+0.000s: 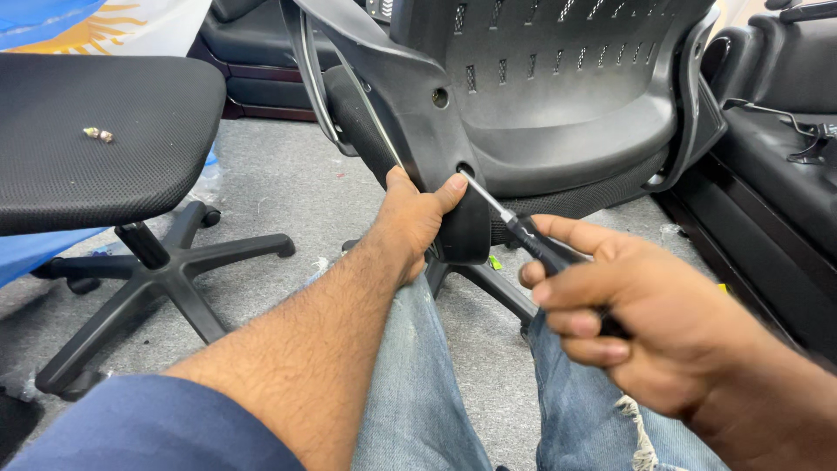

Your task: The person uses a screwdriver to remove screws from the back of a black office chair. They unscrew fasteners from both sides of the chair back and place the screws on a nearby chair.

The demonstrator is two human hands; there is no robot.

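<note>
A black office chair (558,105) is tipped toward me, its plastic seat shell and armrest bracket (418,96) facing me. My left hand (410,222) grips the lower end of that bracket beside a screw hole (465,168). My right hand (628,305) is closed around the black handle of a screwdriver (523,231). Its metal shaft runs up and left, and the tip sits in the screw hole near my left thumb.
A second chair seat (96,139) stands at the left on a five-star base (166,279), with two small screws (98,134) lying on it. Dark upholstered furniture (785,166) lines the right side. Grey carpet (279,183) lies below, and my jeans-clad legs fill the foreground.
</note>
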